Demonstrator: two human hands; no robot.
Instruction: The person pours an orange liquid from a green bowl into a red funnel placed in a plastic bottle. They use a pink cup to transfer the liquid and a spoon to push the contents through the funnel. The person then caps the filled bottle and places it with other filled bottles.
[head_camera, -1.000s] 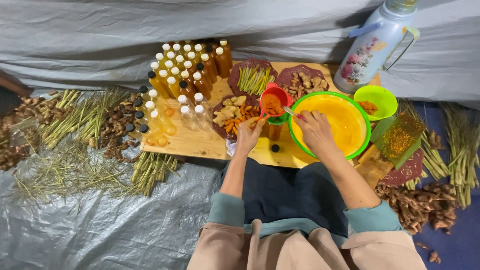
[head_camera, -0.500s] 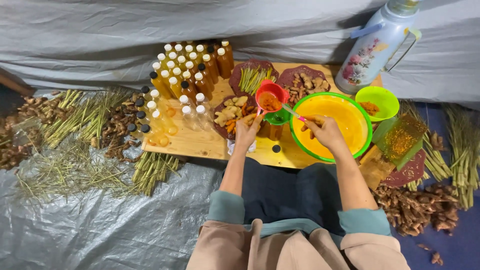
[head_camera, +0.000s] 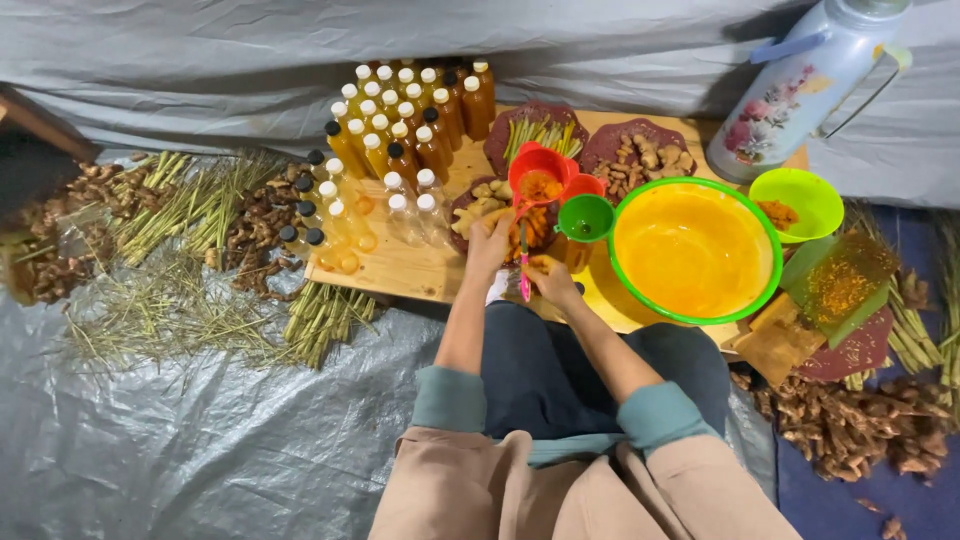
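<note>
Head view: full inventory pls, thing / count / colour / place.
bottles: about thirty, amber or clear with white or black caps, left part of the board
wooden board: one, pale, centre
big bowl: one, green rim, yellow liquid, right of the hands
small bowl: one, lime green, far right
red funnel: one, holds orange pulp, above the left hand
green funnel: one, beside the big bowl
pink stick: one, upright between the hands
flask: one, pale blue, floral, top right
stalk bundles: several, green, on the left sheet
roots: heap, brown, lower right
left hand: at the red funnel
right hand: by the stick's lower end
</note>
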